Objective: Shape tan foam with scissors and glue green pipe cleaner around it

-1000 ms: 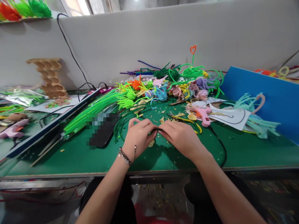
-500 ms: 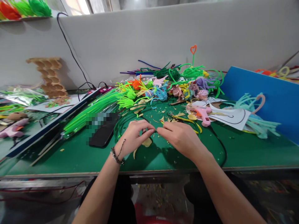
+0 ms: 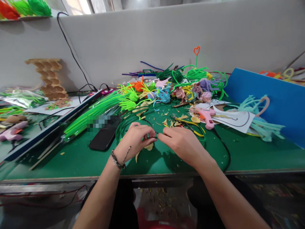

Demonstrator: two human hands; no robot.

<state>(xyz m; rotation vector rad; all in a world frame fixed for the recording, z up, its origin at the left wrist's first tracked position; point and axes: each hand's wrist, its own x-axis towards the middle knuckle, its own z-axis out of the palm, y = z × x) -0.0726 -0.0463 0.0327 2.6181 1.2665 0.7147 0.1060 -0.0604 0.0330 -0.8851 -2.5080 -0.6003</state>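
My left hand [image 3: 138, 138], with a braided bracelet at its wrist, is closed in a pinch near the middle of the table. Just to its right, my right hand [image 3: 179, 141] is also closed, its fingertips almost meeting the left ones. A thin dark strand shows between the fingertips; the fingers hide most of it. Behind and around both hands lies a loose coil of dark green wire [image 3: 121, 127]. Yellow-handled pliers [image 3: 196, 128] rest behind my right hand. Tan scraps [image 3: 149, 147] lie on the green table beneath my hands.
A black phone [image 3: 103, 136] and bright green stems [image 3: 88, 117] lie to the left. Colourful pipe-cleaner bundles [image 3: 162, 92] are heaped behind. At right are a pink glue gun [image 3: 208, 119] with its cable, white paper [image 3: 238, 119] and a blue board [image 3: 267, 98].
Both hands have moved slightly down, and my right hand has shifted a little left. The fingertips remain close together, and more of the dark strand shows between them.
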